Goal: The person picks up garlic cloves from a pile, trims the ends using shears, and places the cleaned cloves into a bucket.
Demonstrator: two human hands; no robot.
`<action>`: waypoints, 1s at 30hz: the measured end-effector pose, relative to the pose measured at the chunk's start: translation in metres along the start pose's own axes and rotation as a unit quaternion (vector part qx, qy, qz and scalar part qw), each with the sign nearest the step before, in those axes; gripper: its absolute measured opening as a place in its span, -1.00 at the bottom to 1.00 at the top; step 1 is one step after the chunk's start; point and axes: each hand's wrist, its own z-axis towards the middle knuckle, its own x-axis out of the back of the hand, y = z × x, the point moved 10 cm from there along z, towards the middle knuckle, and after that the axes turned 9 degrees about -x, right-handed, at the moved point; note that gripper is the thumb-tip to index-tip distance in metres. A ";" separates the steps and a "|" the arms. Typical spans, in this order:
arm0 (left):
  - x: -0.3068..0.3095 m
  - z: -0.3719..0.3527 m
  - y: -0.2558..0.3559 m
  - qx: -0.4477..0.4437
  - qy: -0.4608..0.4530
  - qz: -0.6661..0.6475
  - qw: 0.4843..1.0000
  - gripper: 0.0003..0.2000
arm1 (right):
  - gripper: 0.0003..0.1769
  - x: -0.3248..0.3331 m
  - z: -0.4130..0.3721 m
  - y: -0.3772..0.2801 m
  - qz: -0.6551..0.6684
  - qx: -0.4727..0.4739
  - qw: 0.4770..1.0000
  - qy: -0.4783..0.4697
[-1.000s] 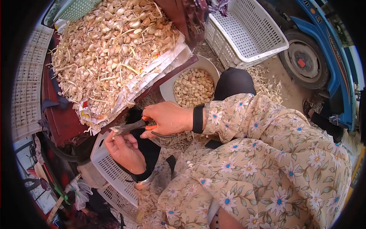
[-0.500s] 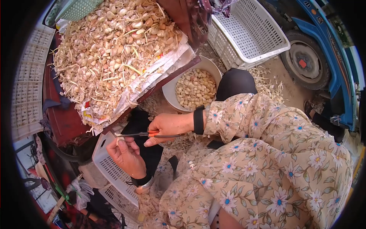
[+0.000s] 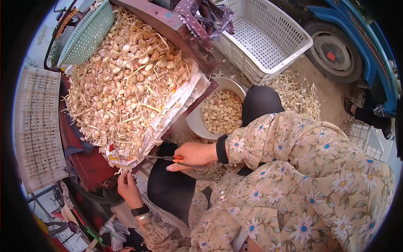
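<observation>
My right hand [image 3: 195, 154] is closed round a pair of scissors [image 3: 161, 157] with dark metal parts and orange on the grip. Their tips point left, beside the sheet's lower edge. At the near corner of a large heap of garlic cloves [image 3: 126, 80], my left hand [image 3: 131, 192] has its fingertips pinched together. Pale husk bits hang at those fingertips, and what they hold is too small to make out. The heap, mixed with dry skins and stalks, lies on a white sheet [image 3: 178, 101] over a dark red table [image 3: 90, 168].
A white bowl [image 3: 194, 119] of garlic cloves stands beside my knee. Behind it is a white plastic crate [image 3: 289, 54], with husks on the ground nearby. A green basket [image 3: 86, 35] rests at the heap's far left. A blue vehicle's wheel [image 3: 333, 52] is at the right.
My left hand has moved down and left, away from the scissors, to the heap's near corner. The scissors no longer meet its fingertips. The view has shifted.
</observation>
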 end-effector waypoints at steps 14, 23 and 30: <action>-0.094 0.108 0.053 -0.154 0.000 0.089 0.984 -0.80 | -0.26 0.036 0.017 0.004 0.031 0.019 0.995 0.097; -0.081 0.003 0.093 0.005 -0.082 -0.308 0.948 -0.78 | -0.46 0.068 -0.020 -0.029 -0.141 0.063 0.948 0.279; -0.080 -0.015 0.084 0.055 -0.116 -0.368 0.921 -0.82 | -0.50 0.062 -0.021 -0.037 -0.186 0.115 0.935 0.280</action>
